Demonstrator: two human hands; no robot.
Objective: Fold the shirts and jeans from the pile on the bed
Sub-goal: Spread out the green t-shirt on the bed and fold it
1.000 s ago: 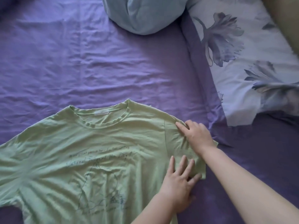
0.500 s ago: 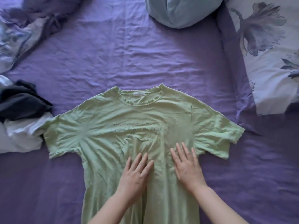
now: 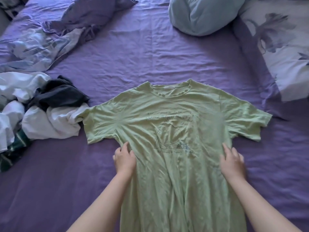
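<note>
Both hands have slid apart from the chest to the side seams: left hand (image 3: 124,159) and right hand (image 3: 232,160) press flat, gripping nothing. Smoothed face-up on the purple sheet (image 3: 133,61), the green shirt (image 3: 173,131) looks ready to fold. Beyond, the pile (image 3: 38,106) waits left, pillows behind.

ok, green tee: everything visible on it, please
The green T-shirt is pale, soft-looking knit with a ribbed crew neck, short sleeves and a dark line drawing with text on the chest. It lies face up on the purple sheet, spread out, creased, collar away from the person; its hem is out of view. The left hand and right hand rest at its side edges. Its left sleeve reaches the clothes pile.
</note>
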